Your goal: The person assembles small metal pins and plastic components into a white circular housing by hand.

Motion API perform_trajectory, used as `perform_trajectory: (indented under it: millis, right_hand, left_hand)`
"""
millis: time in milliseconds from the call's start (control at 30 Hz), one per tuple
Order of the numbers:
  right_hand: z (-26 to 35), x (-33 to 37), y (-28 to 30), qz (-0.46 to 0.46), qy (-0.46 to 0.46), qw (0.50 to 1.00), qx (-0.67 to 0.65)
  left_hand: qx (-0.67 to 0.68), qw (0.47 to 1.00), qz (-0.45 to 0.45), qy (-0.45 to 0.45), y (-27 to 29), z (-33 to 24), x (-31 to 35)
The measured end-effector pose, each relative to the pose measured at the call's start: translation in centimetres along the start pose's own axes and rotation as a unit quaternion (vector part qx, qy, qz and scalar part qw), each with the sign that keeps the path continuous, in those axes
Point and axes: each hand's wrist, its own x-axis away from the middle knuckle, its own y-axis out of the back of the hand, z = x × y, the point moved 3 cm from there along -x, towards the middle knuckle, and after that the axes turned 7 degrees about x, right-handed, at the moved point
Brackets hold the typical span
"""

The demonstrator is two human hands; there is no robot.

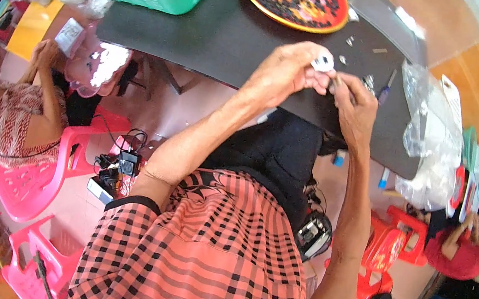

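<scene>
Between the thumb and fingers of my left hand (288,72) is a small white round part (324,62) with dark marks on its face. It is held over the near side of the dark table (207,41). My right hand (357,109) is closed in a pinch just right of the white part, its fingertips close to the left fingers. Whatever those fingertips grip is too small and hidden to make out. Beside the right hand lie a thin screwdriver (384,93) with a purple handle and some small metallic pieces (368,81).
A green plastic basket (178,5) and a round red tray (344,15) with many small black parts stand at the table's far side. Clear plastic bags (415,116) lie at its right edge. A person (24,118) sits at left near a pink chair (30,189); another (458,255) is at far right.
</scene>
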Motion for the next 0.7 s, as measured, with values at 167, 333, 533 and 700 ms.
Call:
perform_trajectory:
  millis: [167, 333, 533, 700]
  right_hand:
    - [-0.6, 0.3, 0.1, 0.005, -0.015, 0.999, -0.043]
    - [0.2, -0.1, -0.4, 0.006, 0.045, 0.999, -0.02]
    - [0.5, -0.1, 0.4, 0.036, 0.043, 0.998, -0.033]
    - [0.2, 0.1, 0.3, 0.035, 0.063, 0.996, -0.048]
  left_hand:
    - [-0.225, 0.967, -0.011, -0.116, -3.7, -5.9, 1.1]
    - [-0.621, 0.686, -0.173, -0.338, -4.9, -17.1, 3.4]
    - [-0.802, 0.492, -0.205, -0.271, 1.0, -21.8, 1.8]
    - [-0.841, 0.442, -0.182, -0.254, 1.7, -21.2, 1.6]
